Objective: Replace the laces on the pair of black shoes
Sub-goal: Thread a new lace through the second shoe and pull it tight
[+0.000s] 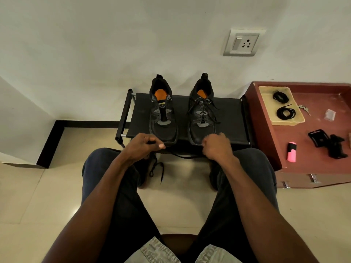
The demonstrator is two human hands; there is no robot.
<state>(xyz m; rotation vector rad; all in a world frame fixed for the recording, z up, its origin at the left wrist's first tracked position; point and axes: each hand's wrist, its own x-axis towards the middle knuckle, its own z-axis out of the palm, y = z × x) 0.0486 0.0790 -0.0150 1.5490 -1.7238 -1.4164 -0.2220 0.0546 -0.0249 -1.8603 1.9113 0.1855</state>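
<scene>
Both hands pinching one loose lace [180, 156]: left hand [146, 147], right hand [216, 147], fingers curled round it; could slip, tangle, or snag near the left shoe [163, 118]

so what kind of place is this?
Likely a room in a home: tiled floor, wall socket, a low shoe rack holding the black shoes, and a wooden cabinet beside it.

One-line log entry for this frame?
left shoe: unlaced | right shoe: laced | both hands: holding old lace
</scene>
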